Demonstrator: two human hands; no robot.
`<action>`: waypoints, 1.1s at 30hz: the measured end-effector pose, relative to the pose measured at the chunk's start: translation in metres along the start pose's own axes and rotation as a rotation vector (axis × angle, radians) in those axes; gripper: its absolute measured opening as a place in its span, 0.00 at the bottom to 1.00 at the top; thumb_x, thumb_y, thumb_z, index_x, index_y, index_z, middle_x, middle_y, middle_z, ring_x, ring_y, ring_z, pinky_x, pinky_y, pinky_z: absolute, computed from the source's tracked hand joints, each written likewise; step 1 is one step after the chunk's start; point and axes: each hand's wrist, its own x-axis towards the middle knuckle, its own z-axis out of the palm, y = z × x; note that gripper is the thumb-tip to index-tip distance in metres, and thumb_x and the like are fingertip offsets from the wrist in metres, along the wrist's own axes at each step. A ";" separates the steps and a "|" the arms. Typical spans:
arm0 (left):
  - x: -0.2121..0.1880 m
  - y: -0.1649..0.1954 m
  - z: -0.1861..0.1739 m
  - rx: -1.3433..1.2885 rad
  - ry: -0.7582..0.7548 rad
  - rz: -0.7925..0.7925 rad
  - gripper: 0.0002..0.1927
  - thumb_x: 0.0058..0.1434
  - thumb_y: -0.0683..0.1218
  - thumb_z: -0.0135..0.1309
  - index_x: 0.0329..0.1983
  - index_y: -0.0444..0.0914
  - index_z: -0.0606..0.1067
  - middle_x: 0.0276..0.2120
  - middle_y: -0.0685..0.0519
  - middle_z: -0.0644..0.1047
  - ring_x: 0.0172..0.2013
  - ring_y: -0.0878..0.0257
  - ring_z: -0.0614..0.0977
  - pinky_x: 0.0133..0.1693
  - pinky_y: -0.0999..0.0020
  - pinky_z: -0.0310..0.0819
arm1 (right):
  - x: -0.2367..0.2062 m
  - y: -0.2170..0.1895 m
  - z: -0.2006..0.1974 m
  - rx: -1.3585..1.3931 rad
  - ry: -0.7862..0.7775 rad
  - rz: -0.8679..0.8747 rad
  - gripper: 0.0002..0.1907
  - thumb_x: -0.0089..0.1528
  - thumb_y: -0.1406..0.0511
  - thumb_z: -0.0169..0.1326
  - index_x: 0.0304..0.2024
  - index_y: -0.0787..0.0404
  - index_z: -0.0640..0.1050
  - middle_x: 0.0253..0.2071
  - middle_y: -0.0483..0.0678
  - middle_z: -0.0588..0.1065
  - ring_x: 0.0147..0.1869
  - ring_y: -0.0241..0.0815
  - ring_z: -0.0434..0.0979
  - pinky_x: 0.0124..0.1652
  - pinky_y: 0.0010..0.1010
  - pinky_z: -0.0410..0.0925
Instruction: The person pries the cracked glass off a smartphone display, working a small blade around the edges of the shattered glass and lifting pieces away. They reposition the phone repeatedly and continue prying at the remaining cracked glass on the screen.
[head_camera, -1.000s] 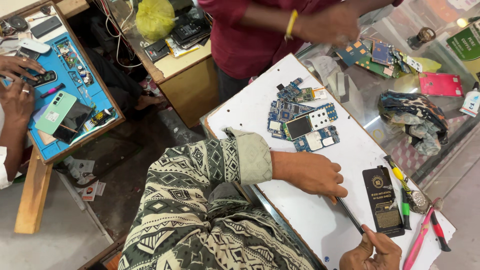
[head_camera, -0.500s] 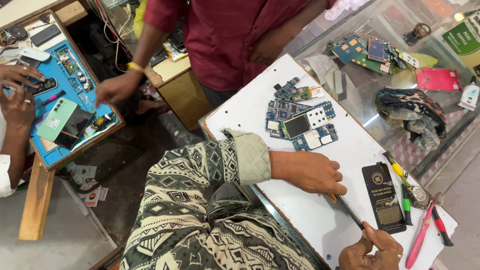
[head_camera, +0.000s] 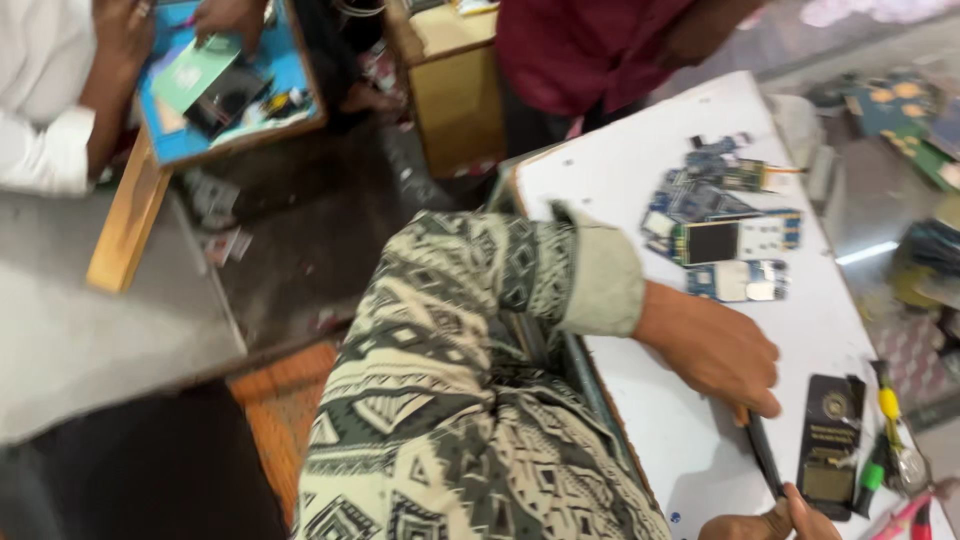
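My left hand (head_camera: 715, 345), coming out of a patterned sleeve with a pale cuff, rests on the white table (head_camera: 610, 180) and pinches the upper end of a thin black tool (head_camera: 765, 455). My right hand (head_camera: 770, 520) shows only partly at the bottom edge and grips the tool's lower end. A black flat phone part (head_camera: 830, 445) lies just right of the tool. Several blue circuit boards and a small phone frame (head_camera: 725, 240) lie farther up the table, apart from both hands.
Screwdrivers with yellow and green handles (head_camera: 885, 430) lie at the table's right edge. A person in a maroon shirt (head_camera: 590, 50) stands behind the table beside a wooden cabinet (head_camera: 455, 90). At top left, other people's hands work over a blue mat (head_camera: 290, 60).
The view has swung left and is blurred. My hands keep the same hold on the tool. The maroon-shirted person's arm has moved away from the far side of the table.
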 end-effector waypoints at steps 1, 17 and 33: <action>0.001 0.000 -0.002 0.005 0.018 0.029 0.18 0.68 0.57 0.51 0.35 0.38 0.73 0.26 0.47 0.77 0.35 0.42 0.79 0.35 0.47 0.72 | -0.001 -0.001 0.002 0.001 0.010 -0.003 0.10 0.65 0.85 0.51 0.44 0.71 0.71 0.30 0.57 0.69 0.32 0.45 0.69 0.39 0.31 0.68; 0.010 0.003 -0.005 0.038 0.009 0.039 0.21 0.70 0.58 0.52 0.32 0.36 0.73 0.26 0.46 0.77 0.35 0.45 0.81 0.35 0.49 0.73 | 0.000 -0.004 0.002 0.046 0.033 -0.017 0.11 0.65 0.85 0.51 0.46 0.72 0.72 0.35 0.58 0.70 0.39 0.47 0.70 0.44 0.33 0.67; 0.008 -0.002 0.001 0.047 0.011 0.031 0.20 0.70 0.58 0.51 0.32 0.37 0.73 0.26 0.47 0.76 0.35 0.45 0.80 0.35 0.49 0.73 | -0.010 0.021 0.001 0.079 0.008 -0.020 0.12 0.66 0.86 0.50 0.48 0.72 0.74 0.40 0.58 0.71 0.46 0.50 0.70 0.49 0.34 0.66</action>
